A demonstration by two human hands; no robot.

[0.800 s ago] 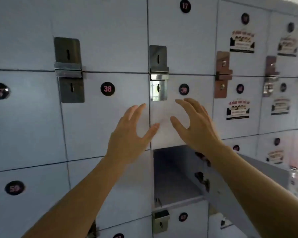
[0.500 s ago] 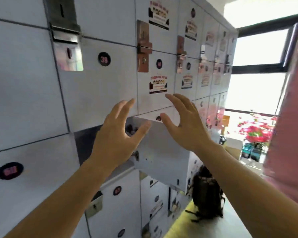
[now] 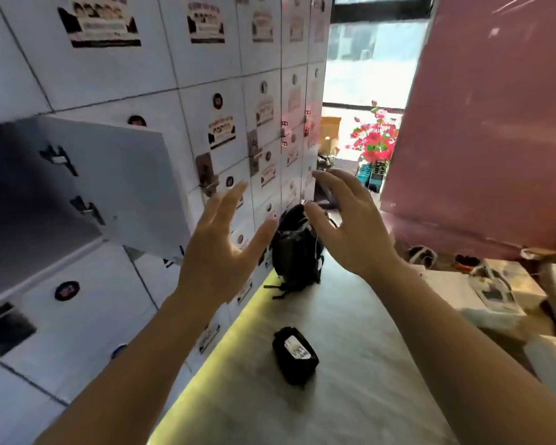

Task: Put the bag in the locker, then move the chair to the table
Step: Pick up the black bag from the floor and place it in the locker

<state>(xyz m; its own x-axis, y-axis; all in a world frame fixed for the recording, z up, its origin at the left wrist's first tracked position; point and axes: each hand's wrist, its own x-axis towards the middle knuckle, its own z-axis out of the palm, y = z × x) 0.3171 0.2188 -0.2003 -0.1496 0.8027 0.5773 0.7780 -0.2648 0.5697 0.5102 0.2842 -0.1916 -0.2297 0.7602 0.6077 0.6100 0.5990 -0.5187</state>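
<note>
Both hands raised, empty — left hand and right hand with fingers spread wide. Black bag stood on floor against lockers, well ahead. Locker door hung open — likely snag for bag or arm on return.

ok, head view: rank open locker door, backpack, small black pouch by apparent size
1. Locker door, largest, though also nearest the camera.
2. Backpack, farther off, partly behind the hands.
3. Pouch, smallest, despite lying nearer than the backpack.
</note>
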